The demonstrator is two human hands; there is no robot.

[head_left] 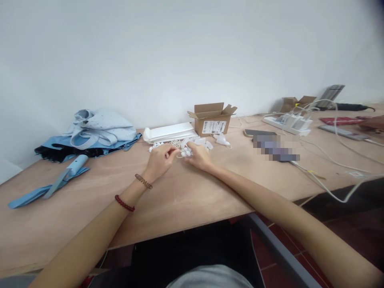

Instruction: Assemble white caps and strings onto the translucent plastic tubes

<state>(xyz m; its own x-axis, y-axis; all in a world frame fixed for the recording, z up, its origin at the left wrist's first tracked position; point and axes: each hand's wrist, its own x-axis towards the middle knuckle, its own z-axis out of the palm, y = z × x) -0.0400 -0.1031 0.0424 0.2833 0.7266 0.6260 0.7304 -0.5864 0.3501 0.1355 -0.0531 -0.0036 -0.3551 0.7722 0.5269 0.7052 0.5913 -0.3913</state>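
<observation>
My left hand (162,161) is closed in a pinch beside a pile of small white pieces; a thin pale cord shows by its fingertips, but what lies between them is too small to make out. Close by on the right, my right hand (198,156) curls around several small white plastic pieces (186,152). More white pieces (155,146) lie behind my left hand, next to some beige cord (175,145). A clear-white plastic piece with a cord (221,140) rests farther right.
An open cardboard box (211,123) stands behind the hands, next to a white packet (171,132). A blue umbrella (78,162) and pale cloth bag (102,128) lie left. Phones (260,133), a power strip (288,125) and trailing white cables (327,196) occupy the wooden table's right side.
</observation>
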